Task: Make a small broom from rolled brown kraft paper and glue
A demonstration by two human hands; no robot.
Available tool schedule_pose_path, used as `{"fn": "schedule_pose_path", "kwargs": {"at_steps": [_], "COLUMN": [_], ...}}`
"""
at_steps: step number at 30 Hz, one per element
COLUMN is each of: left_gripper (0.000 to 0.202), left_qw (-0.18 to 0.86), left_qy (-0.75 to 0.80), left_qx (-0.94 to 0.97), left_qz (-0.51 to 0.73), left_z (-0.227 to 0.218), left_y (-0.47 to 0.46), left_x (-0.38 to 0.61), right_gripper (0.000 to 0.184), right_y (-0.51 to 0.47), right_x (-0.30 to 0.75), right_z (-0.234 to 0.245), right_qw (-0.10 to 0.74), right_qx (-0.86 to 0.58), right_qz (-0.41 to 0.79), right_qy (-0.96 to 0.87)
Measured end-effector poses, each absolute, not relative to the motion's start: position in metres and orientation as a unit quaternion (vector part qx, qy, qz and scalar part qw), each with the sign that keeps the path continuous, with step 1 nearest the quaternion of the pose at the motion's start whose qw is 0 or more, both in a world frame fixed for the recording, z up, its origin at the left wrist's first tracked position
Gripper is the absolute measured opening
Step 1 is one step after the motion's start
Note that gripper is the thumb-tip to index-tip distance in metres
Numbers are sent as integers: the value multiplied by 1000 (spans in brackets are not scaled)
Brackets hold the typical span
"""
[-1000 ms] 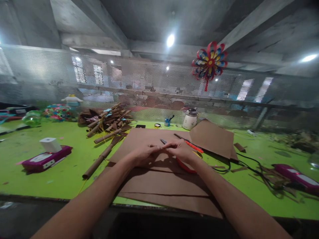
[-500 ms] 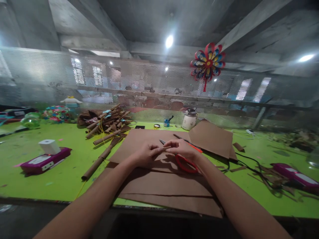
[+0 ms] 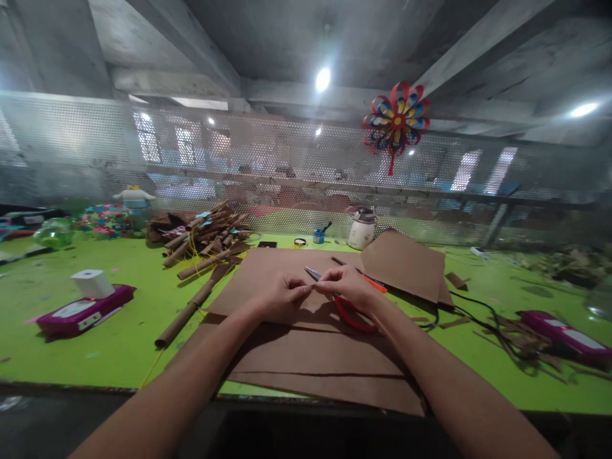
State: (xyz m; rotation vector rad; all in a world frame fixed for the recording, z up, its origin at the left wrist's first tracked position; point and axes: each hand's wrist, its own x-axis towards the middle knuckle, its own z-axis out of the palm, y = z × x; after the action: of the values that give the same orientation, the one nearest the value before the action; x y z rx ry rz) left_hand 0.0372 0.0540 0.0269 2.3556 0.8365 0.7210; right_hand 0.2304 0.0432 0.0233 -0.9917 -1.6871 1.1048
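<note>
My left hand [image 3: 285, 294] and my right hand [image 3: 345, 285] meet above a stack of brown paper sheets [image 3: 315, 352]. Thumb and fingertips are pinched together on each hand. Between them is a small brown paper strip [image 3: 313, 286], mostly covered by the fingers. Red-handled scissors [image 3: 352, 315] lie on the paper beneath my right hand, which hides their middle; the blade tips point to the far left. Just beyond that hand rests a dark, slim tool with an orange-red end [image 3: 375, 284].
Rolled brown paper tubes [image 3: 210, 239] are piled at the back left, and one tube [image 3: 179, 325] lies nearer. A folded brown sheet [image 3: 406, 264], a white jar [image 3: 362, 229] and a blue bottle [image 3: 319, 236] stand behind. Purple boxes [image 3: 86, 310] flank both sides; paper scraps [image 3: 523, 341] lie right.
My fingertips have drawn closer together, and less of the brown paper strip shows between them. The view has shifted slightly; the scissors appear to stay in place.
</note>
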Motion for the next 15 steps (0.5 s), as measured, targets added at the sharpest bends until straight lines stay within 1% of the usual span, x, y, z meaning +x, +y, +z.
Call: {"fn": "schedule_pose_path", "kwargs": {"at_steps": [4, 7, 11, 15], "left_gripper": [30, 30, 29, 31], "left_qw": [259, 267, 272, 283], "left_qy": [316, 327, 325, 333], "left_qx": [868, 858, 856, 850], "left_qz": [282, 292, 296, 292], "left_z": [24, 23, 26, 30], "left_y": [57, 57, 54, 51], "left_x": [39, 40, 39, 38], "right_gripper": [29, 35, 31, 27], "right_y": [44, 44, 43, 45], "right_x": [229, 228, 230, 231], "right_z": [22, 23, 26, 25], "right_qw": [430, 419, 434, 455], "right_qx": [-396, -412, -443, -423], "right_qz": [480, 470, 434, 429], "right_qy": [-654, -659, -654, -656]}}
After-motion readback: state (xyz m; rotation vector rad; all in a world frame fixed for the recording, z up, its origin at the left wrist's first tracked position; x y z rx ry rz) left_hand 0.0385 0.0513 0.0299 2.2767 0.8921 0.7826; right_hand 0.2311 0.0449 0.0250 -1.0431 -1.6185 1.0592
